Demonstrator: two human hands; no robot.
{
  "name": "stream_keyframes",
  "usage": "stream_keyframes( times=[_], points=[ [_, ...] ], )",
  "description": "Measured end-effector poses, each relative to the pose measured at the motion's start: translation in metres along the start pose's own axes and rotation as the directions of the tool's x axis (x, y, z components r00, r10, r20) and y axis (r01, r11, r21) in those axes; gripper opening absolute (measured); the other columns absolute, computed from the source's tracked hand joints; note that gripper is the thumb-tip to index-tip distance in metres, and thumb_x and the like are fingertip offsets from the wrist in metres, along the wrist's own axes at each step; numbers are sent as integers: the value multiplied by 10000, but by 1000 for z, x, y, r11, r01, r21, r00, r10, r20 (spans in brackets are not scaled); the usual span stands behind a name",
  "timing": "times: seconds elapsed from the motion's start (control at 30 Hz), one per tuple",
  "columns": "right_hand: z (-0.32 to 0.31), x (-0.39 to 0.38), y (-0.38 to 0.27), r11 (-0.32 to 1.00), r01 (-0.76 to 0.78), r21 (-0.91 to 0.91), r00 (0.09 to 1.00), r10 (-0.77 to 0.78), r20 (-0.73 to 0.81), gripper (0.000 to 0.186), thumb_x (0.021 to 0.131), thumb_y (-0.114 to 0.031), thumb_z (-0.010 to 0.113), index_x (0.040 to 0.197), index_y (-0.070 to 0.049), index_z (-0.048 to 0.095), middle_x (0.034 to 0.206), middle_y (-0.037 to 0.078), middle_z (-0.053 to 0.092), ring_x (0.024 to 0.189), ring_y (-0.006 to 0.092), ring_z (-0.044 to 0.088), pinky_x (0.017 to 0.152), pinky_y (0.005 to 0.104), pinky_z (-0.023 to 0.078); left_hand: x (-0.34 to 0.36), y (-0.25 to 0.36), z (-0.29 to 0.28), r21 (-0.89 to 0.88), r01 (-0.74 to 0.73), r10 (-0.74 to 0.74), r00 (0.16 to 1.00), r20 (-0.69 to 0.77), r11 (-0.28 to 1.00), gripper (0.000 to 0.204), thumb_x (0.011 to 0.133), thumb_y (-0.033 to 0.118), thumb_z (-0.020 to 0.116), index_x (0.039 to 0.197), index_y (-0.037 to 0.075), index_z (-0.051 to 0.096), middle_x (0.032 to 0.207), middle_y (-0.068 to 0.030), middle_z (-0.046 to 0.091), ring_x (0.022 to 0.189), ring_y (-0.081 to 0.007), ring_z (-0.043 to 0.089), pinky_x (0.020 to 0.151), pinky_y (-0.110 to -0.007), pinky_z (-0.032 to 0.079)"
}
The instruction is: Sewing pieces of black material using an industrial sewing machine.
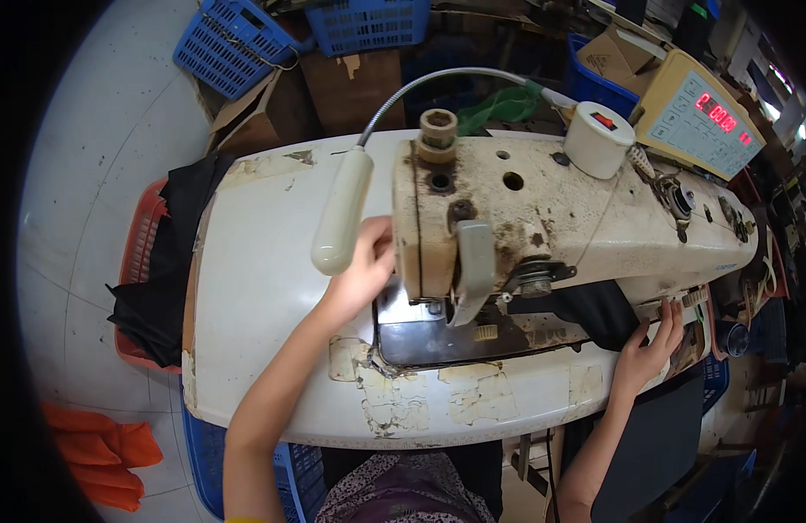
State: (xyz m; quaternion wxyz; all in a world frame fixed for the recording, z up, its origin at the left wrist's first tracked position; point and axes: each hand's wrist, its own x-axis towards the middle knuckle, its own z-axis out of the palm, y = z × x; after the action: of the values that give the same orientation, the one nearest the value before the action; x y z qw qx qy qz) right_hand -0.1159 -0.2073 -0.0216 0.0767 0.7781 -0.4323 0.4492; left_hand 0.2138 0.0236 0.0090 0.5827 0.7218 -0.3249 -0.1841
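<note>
A stained cream sewing machine [542, 209] stands across the white worktable [272, 227]. My left hand [368, 261] reaches to the left side of the machine's head, beside the metal plate; its fingertips are hidden behind the head. Black fabric [595, 312] lies on the machine bed under the arm. At the fabric's right end rests my right hand [654, 342], its fingers stretched out and the thumb by the fabric's edge. The needle area is hidden by the machine's head.
A lamp [343, 213] on a bendy neck hangs close above my left hand. A control panel [701, 113] with red digits stands at the back right. Black cloth [172, 261] spills from a red basket [141, 253] at the left. Blue crates [233, 48] stand behind.
</note>
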Motion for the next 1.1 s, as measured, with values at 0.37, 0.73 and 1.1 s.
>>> stream_keyframes(
  times=[0.37, 0.73, 1.1],
  points=[
    [5, -4, 28, 1000, 15, -20, 999, -15, 40, 384, 954, -30, 541, 1337, -44, 552, 1406, 146, 475, 1296, 343, 447, 1015, 433, 421, 38, -42, -82, 286, -5, 181, 784, -594, 958, 575, 874, 37, 560, 1440, 47, 462, 1442, -138, 509, 1348, -253, 453, 1141, -326, 326],
    [-30, -46, 42, 967, -58, 249, 990, 88, -111, 316, 999, -59, 527, 1312, -27, 565, 1310, 138, 537, 1163, 278, 547, 980, 395, 460, -188, -176, -404, 530, 471, 358, 409, -839, 705, 680, 776, -34, 492, 1453, 0, 434, 1397, -227, 478, 1291, -369, 463, 1134, -393, 316],
    [-111, -177, 160, 780, -400, -481, 730, 588, 347, 306, 765, -311, 790, 890, -53, 683, 881, 117, 656, 870, 362, 632, 761, 450, 523, -153, -81, -298, 941, 265, 731, 596, -333, 212, 502, 898, 162, 618, 1393, 113, 548, 1438, -244, 454, 1306, -434, 431, 1098, -468, 351]
  ],
)
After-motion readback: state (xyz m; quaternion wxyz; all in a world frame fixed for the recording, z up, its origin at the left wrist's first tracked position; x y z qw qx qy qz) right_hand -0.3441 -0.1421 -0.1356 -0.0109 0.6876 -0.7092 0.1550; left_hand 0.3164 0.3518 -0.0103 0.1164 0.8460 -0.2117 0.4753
